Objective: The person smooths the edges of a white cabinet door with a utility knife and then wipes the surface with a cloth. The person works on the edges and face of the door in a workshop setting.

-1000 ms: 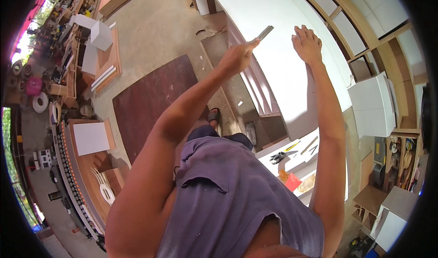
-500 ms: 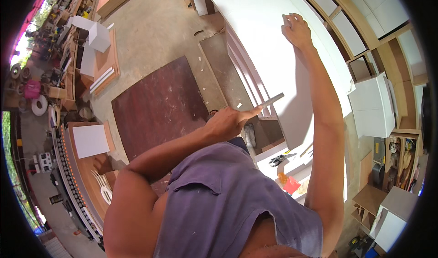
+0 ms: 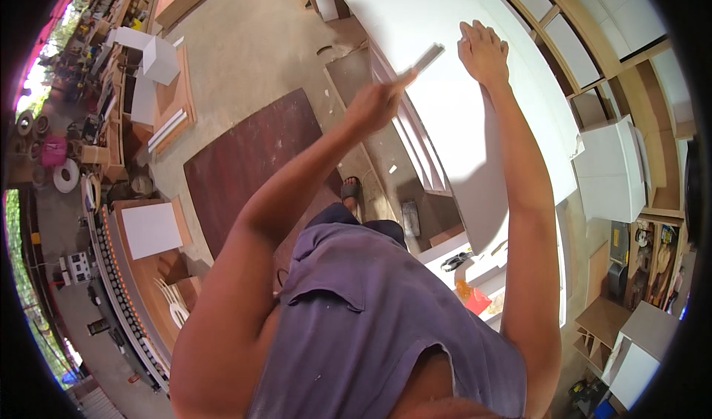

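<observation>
A long white panel (image 3: 400, 11) lies along the edge of a piece of furniture with pale slats under it. My left hand (image 3: 374, 106) grips a narrow, flat grey bar (image 3: 429, 57), like a file, with a finger along it; the bar reaches over the panel's left edge, and motion blurs it slightly. My right hand (image 3: 483, 52) rests farther up on the panel with bent, slightly parted fingers and nothing in them. Below the panel, black-handled scissors (image 3: 456, 262) and a red container (image 3: 478, 302) lie on a white surface, partly behind my arm and clothing.
A dark red board (image 3: 245, 159) lies on the concrete floor by my sandalled foot (image 3: 350, 189). Wooden cubbies (image 3: 638, 104) and a white box (image 3: 608, 170) stand at the right. Boards, a white square panel (image 3: 150, 230), tape rolls and cluttered shelves fill the left side.
My left hand dropped toward my body with the bar half a second ago and is now back up and forward. My right hand has shifted a little up and left since a second ago.
</observation>
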{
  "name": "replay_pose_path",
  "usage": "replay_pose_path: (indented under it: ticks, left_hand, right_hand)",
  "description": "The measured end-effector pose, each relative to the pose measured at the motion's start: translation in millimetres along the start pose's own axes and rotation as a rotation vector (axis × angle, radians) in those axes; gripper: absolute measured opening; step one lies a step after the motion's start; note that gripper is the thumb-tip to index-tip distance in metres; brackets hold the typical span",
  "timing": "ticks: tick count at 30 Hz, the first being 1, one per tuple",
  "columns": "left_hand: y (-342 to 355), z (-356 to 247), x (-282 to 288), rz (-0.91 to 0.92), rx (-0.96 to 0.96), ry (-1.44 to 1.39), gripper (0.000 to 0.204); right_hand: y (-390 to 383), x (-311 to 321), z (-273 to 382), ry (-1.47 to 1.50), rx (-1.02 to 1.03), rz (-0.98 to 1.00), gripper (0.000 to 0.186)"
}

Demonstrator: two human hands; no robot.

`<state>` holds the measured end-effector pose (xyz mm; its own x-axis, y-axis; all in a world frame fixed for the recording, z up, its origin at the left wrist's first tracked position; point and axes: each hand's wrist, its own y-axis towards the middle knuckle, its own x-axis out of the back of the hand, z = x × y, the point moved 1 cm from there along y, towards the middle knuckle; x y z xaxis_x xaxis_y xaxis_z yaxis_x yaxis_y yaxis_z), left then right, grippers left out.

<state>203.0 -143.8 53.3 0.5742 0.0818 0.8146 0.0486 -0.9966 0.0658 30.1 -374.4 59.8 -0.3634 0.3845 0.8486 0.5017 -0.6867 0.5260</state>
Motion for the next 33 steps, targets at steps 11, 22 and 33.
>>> replay_pose_path:
  ticks: [11,22,33]
  left_hand:
    - [7,-10,18,0.046,0.029,-0.074,0.056]
    - [9,0,9,-0.072,0.039,-0.118,0.056]
    - [3,-19,16,0.197,0.359,-0.190,0.030]
  right_hand:
    - [6,20,16,-0.022,-0.114,0.391,0.049]
    - [-6,-10,-7,-0.026,0.011,-0.069,0.030]
    - [-6,-6,-3,0.027,-0.006,0.005,0.031]
